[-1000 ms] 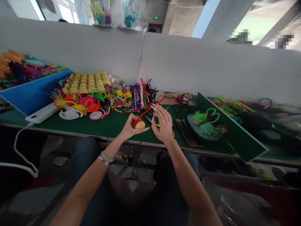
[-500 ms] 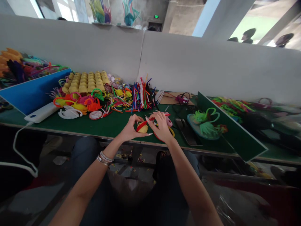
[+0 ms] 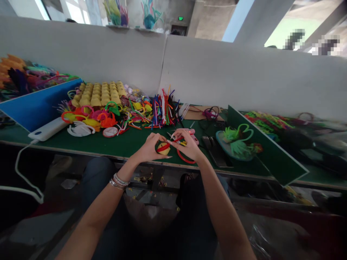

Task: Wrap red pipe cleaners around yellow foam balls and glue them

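Observation:
My left hand is closed around a small yellow ball-shaped piece at the front edge of the green table. A red pipe cleaner crosses over that piece. My right hand pinches the red pipe cleaner's right part, and a loop of it hangs below the fingers. Both hands meet just above the table edge. Behind my right hand lie scissors with pink handles.
A pile of coloured pipe cleaners and finished loops lies at the back left, with a tray of yellow pieces. A white power bank with cable sits left. A green divider, green craft figure and dark phone stand right.
My right hand went from open with fingers spread to pinching the red pipe cleaner. The pipe cleaner, which stood out straight, is now bent down across the yellow piece with a loop below.

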